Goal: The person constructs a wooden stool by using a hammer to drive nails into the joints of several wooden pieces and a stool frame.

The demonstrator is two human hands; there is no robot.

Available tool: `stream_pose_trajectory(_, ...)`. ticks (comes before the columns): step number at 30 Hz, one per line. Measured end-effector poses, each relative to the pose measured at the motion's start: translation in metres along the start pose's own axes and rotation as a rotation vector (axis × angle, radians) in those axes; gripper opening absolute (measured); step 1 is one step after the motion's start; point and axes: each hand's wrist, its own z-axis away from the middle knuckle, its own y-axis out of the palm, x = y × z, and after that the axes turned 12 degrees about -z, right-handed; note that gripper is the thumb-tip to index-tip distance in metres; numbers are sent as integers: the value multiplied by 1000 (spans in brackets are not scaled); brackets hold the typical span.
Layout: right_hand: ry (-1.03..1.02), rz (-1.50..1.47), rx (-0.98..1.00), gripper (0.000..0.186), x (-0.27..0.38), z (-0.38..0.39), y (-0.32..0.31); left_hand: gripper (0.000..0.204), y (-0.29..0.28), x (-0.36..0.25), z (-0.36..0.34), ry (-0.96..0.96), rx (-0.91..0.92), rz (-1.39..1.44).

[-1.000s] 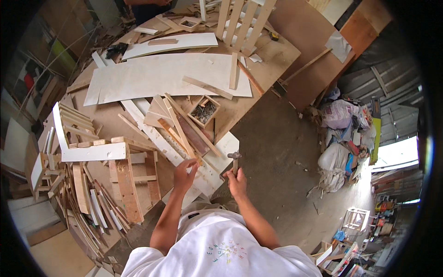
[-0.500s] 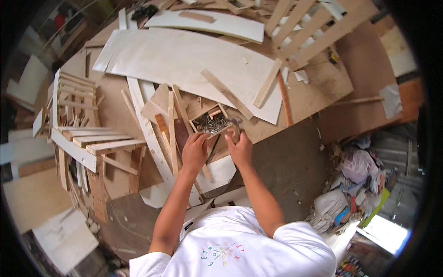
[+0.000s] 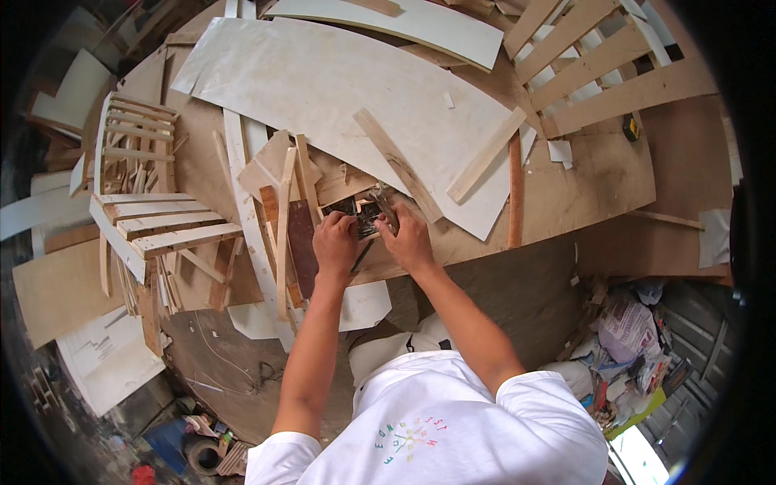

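Nail box [image 3: 369,237]: just beyond our left hand [image 3: 335,242] and right hand [image 3: 411,244].
Left grip: curled; holding anything, we can't tell.
Hammer [image 3: 389,212]: right hand grips it; dipping could scatter nails [image 3: 339,206].

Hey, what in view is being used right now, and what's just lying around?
Apparently in use:
- hammer, in the right hand
- open box of nails, left hand at it

Apparently lying about:
- large white panel
- yellow-and-black item
- printed sack, right
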Motion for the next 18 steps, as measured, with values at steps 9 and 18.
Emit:
stream_pose_trajectory(9, -1, -29, 20, 30, 10, 0, -1, 11, -3, 3, -8, 71, 55, -142)
stream_pose_trajectory(18, -5, -10, -61, 37, 6, 8, 5, 12, -5, 2, -9, 52, 160, -75)
